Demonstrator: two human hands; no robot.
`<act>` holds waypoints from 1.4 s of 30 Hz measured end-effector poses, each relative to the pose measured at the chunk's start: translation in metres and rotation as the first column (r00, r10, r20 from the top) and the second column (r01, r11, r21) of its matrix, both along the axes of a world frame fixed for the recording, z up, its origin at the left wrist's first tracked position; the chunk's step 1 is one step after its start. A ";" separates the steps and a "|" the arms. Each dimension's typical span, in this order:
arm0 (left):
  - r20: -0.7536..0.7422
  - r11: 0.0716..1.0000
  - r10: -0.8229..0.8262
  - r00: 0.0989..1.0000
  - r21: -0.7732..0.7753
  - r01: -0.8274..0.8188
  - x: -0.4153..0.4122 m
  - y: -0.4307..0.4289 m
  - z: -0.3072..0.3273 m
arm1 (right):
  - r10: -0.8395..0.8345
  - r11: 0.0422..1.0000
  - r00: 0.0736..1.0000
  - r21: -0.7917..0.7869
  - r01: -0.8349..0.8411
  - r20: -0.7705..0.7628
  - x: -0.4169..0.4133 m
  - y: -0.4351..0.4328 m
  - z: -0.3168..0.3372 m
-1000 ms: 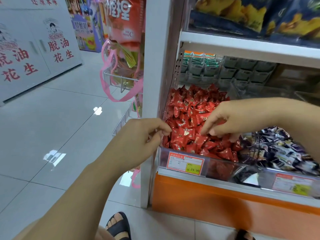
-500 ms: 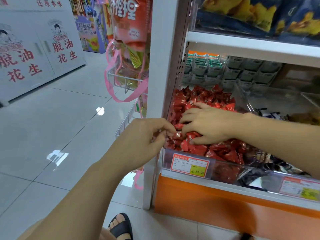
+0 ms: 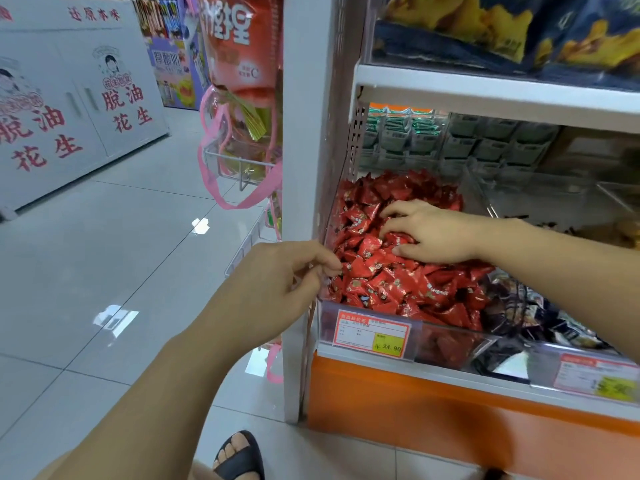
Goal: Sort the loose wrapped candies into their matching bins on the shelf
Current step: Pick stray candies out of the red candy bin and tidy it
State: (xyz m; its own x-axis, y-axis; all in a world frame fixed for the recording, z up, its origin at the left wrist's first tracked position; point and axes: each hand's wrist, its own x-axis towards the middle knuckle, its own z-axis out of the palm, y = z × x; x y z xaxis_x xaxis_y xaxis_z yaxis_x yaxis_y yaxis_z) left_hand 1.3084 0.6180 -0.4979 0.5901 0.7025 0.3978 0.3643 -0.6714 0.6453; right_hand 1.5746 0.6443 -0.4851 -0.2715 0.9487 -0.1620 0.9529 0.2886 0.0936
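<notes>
Red candies (image 3: 391, 285) under right hand (image 3: 437, 234), fingers (image 3: 394, 227) curled into pile.

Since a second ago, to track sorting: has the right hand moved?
Yes. Right hand slid left over the red wrapped candies, toward the white shelf upright.
</notes>
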 end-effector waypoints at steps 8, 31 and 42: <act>-0.028 1.000 -0.003 1.000 0.015 0.004 -0.001 0.000 0.002 | 0.013 0.999 0.999 -0.031 -0.014 -0.033 -0.010 -0.018 0.021; -0.022 1.000 0.009 1.000 0.021 -0.008 0.000 0.000 0.001 | -0.015 0.995 0.953 -0.085 0.043 0.304 0.007 -0.010 0.007; -0.021 0.999 0.011 1.000 0.050 -0.010 0.000 0.001 0.001 | -0.025 0.993 0.984 -0.107 0.044 0.175 -0.010 -0.025 0.021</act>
State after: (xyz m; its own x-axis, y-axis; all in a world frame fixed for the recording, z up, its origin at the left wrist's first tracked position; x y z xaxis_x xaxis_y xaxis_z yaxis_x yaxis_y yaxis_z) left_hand 1.3086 0.6187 -0.4966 0.5916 0.6883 0.4198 0.3846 -0.6986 0.6033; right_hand 1.5651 0.6189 -0.4639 -0.1975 0.9309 -0.3074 0.9346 0.2734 0.2274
